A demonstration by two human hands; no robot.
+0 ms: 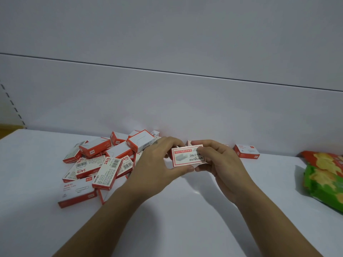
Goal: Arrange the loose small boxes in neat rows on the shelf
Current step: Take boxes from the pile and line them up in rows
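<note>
Lower centre of frame: two bare forearms are seen reaching over the flat white shelf surface [185,225], which is bare in the foreground. This is prob. the room kept for rows.

Centre of frame: a small white cardboard box w/ red edging [186,158] is pinched between both hands. The left hand [157,162] is curled round its left end, thumb under the near edge, fingers over the far edge. The right hand [220,162] is closed on the right end likewise, fingertips on the top face. The print is seen upside down, so the box is judged to be getting turned or squared up before being set down. Whether it is clear of the shelf can't be told.

Left-centre: a jumbled heap of red-and-white small boxes [100,164] is piled just beside the left hand. Some are flat and some are tilted on others, w/ barcodes and "24/6" showing. None is aligned, so most of the task is judged undone.

Right of the hands, further back: one flat red-and-white box [246,151] is laid apart from the heap, close to the rear wall, poss. as the start of a row.

Right edge: a green-and-red crinkly snack bag [323,180] is lying well apart from the boxes.

Upper half: a plain pale-grey back panel [167,101] w/ one thin horizontal seam is seen.
</note>
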